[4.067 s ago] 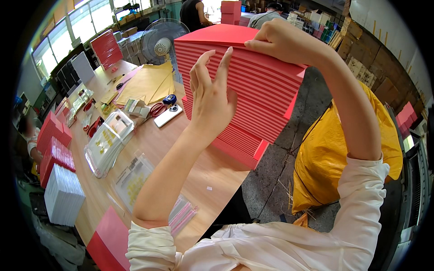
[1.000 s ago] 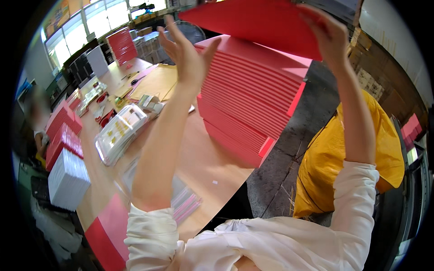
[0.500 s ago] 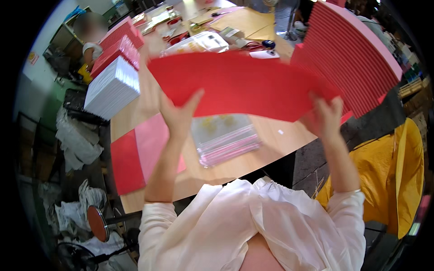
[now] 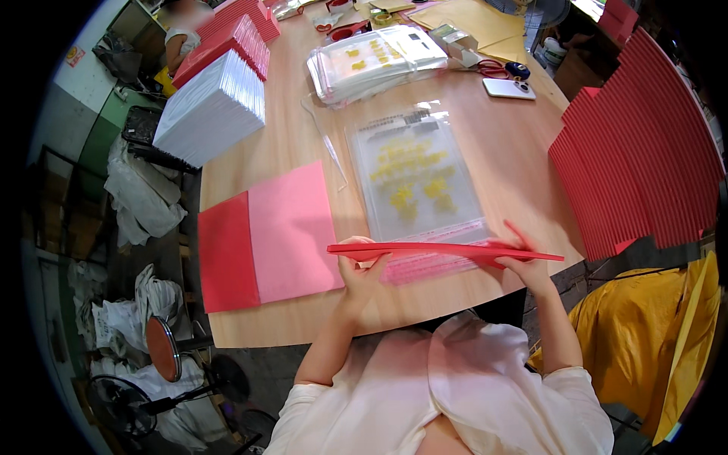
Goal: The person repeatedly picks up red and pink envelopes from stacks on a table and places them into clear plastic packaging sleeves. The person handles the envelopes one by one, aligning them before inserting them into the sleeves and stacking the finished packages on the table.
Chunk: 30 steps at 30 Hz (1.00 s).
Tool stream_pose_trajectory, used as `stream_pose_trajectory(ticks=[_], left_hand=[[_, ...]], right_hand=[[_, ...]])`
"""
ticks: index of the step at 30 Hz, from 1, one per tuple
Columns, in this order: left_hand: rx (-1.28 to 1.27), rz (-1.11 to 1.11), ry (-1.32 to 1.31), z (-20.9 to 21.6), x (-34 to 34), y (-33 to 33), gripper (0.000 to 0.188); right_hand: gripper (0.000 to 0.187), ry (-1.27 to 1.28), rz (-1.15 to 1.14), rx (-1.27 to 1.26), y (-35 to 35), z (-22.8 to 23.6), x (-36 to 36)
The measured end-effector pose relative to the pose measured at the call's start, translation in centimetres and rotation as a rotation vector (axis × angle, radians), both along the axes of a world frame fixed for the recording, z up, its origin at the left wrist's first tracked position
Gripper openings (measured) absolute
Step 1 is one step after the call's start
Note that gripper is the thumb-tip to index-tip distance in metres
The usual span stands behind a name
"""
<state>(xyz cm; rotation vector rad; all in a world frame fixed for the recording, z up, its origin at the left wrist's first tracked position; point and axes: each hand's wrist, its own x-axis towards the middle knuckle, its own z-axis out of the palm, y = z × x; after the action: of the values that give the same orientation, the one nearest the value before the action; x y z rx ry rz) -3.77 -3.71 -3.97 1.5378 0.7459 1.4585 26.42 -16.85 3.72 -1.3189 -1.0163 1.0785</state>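
Observation:
Between my two hands is a red card folder (image 4: 447,249), seen nearly edge-on as a thin, slightly bowed strip. My left hand (image 4: 362,271) closes on its left part, thumb on the near side. My right hand (image 4: 527,265) holds its right part; the fingers on the far side are blurred. Beneath and beyond the folder lies a pile of clear plastic bags (image 4: 417,174) with yellow print and pink-striped near edges, partly hidden by the folder. To the left on the table rests a flat sheet, half red and half pink (image 4: 292,227).
Tall stacks of red folders (image 4: 637,152) stand at the right edge. White-edged stacks (image 4: 212,110) rise at the far left. Farther back are wrapped bags (image 4: 375,64), a phone (image 4: 508,89), scissors (image 4: 493,69) and brown envelopes (image 4: 478,26). Another person (image 4: 182,42) sits far left.
The red folder has come down and nearer to me, turning from broad side to edge-on. Both hands moved with it, and the view has shifted, showing more of the plastic bags.

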Motion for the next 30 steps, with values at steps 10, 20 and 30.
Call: stream_pose_trajectory(ticks=[10,20,30], left_hand=[[-0.387,-0.162,0.219,7.9,3.0,1.9,0.041],[0.346,-0.164,1.093,5.0,4.0,5.2,0.034],[0.547,-0.098,1.224,3.2,4.0,5.0,0.032]], right_hand=[[0.025,-0.027,-0.300,0.037,-4.1,1.1,1.4],[0.039,0.398,-0.748,-0.330,-16.4,-1.3,6.4],[0.044,0.508,-0.657,-0.395,-20.1,-3.3,6.7]])
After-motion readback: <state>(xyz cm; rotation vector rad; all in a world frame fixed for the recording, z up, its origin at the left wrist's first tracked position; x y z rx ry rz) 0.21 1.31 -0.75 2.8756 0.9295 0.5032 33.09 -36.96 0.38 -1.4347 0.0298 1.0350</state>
